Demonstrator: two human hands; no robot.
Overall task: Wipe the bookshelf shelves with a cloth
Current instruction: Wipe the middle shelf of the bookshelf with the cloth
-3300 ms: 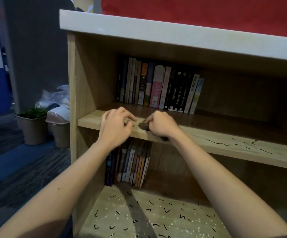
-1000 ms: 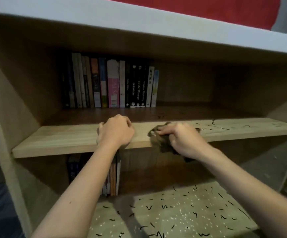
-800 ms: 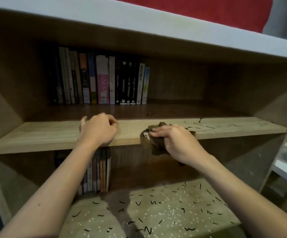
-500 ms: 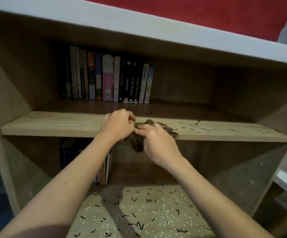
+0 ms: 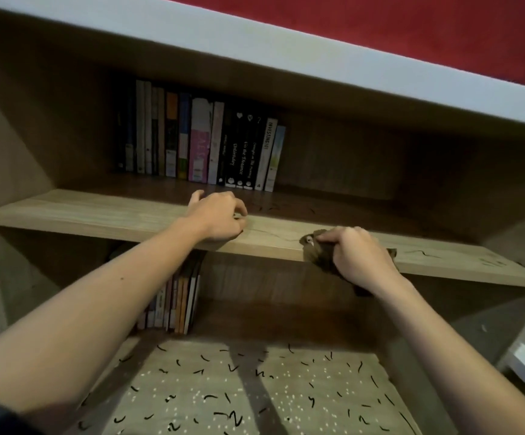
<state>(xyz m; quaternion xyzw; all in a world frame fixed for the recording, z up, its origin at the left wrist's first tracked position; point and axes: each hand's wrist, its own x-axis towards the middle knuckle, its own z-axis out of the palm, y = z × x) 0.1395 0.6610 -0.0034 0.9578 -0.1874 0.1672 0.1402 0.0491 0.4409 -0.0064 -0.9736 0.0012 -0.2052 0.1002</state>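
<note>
Cloth point(image 5: 316, 257), likely soft and light, sits bunched in my right grip point(image 5: 361, 259), centre-right; left grip point(image 5: 217, 218) curled on the shelf point(image 5: 97, 215), hold unclear.

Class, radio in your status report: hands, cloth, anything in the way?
Right hand grips cloth at front edge of middle shelf. Left hand curled, resting on it. Dark flecks rightward.

shelf point(image 5: 97, 211) with books point(image 5: 201, 146), cloth point(image 5: 316, 255)

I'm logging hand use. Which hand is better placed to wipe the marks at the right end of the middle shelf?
Right. The right hand grips the cloth on the shelf's front edge, beside the dark marks. The left hand rests farther left, with no cloth.
</note>
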